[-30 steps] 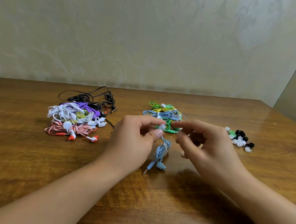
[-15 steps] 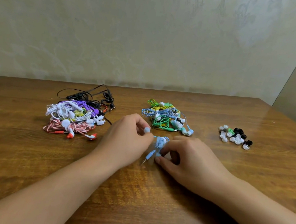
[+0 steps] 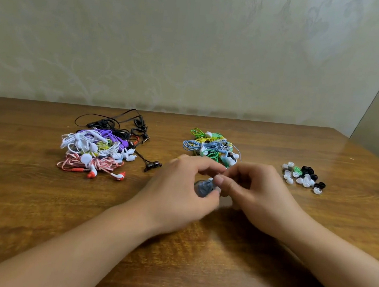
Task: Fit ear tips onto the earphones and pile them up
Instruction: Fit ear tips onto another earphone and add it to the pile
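Fingertips [image 3: 219, 180] of both hands are pinched on the blue earphone bundle [image 3: 203, 188], held just above the table [image 3: 26, 196]. The left hand [image 3: 176, 195] grips the bundle; the right hand [image 3: 257, 197] is closed on something at its top (whether bud or tip cannot be told). A tip is best pressed on squarely while the bud is held firm. Beyond the bundle lies a green and blue earphone pile [image 3: 211, 148]; left of it a larger pile [image 3: 96, 150]; right of it, loose ear tips [image 3: 303, 177]. Nothing is seen blocking the way.
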